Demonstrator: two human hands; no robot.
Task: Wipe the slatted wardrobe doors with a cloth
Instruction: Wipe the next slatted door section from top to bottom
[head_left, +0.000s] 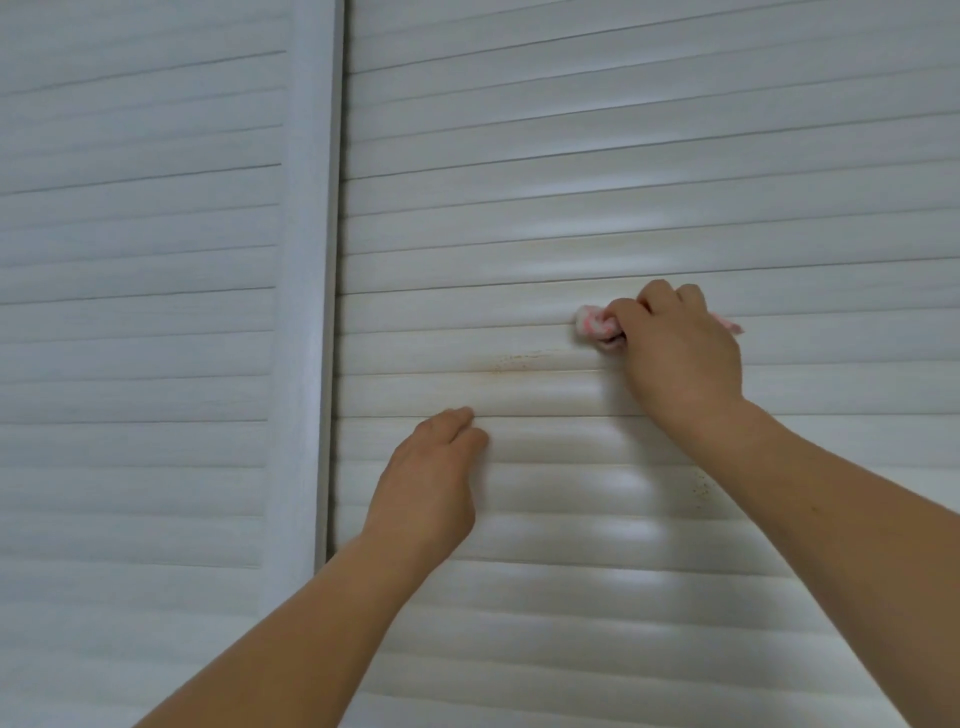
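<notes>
So the person is mid-wipe on the right-hand wardrobe door (571, 156), working at roughly the height of their raised arms. The right hand (680, 353) has its fingers curled tight around a bunched-up pink and white cloth (595, 325), and the wad is pressed against a slat, poking out past the knuckles on the left with a little tail of it showing on the other side of the hand. The left hand (431, 478) isn't holding anything; it rests lower down on the same door with the fingers bent against the slats, looks like it's just steadying things.

Progress-wise, probably early to middle. There's a brownish speckled smudge (511, 362) just below and to the left of the cloth that hasn't been dealt with yet, and another scatter of little specks (698, 486) lower on the right, beside the right forearm. The left door (140, 312) on the other side of the vertical frame strip (306, 260) has no hand on it, and whether it has already had a pass is hard to say, since it's plain white and a bit blurry.

What can't be seen: the tops, bottoms and outer edges of both doors are cut off, most of the cloth is buried in the fist, and the left fingertips are tucked out of sight against the slats.
</notes>
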